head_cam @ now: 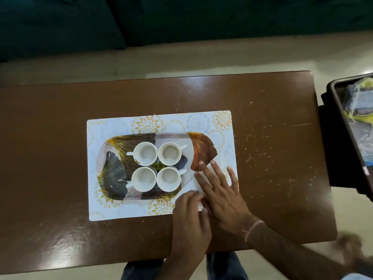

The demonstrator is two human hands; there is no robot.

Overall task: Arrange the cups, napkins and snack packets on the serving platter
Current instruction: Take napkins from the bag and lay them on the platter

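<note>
A leaf-patterned serving platter (pixel 113 174) lies on a floral placemat (pixel 113 128) in the middle of a brown table. Several white cups (pixel 145 153) stand close together in a square on the platter, all empty. A white napkin (pixel 196 183) rests on the platter's near right corner. My right hand (pixel 220 190) lies flat on it with fingers spread. My left hand (pixel 188 207) pinches the napkin's near edge with curled fingers. No snack packets are on the platter.
A dark tray (pixel 343 110) holding plastic-wrapped packets (pixel 359 106) stands off the table's right end. The brown table (pixel 50 138) is bare wood around the placemat. A dark green sofa runs along the far side.
</note>
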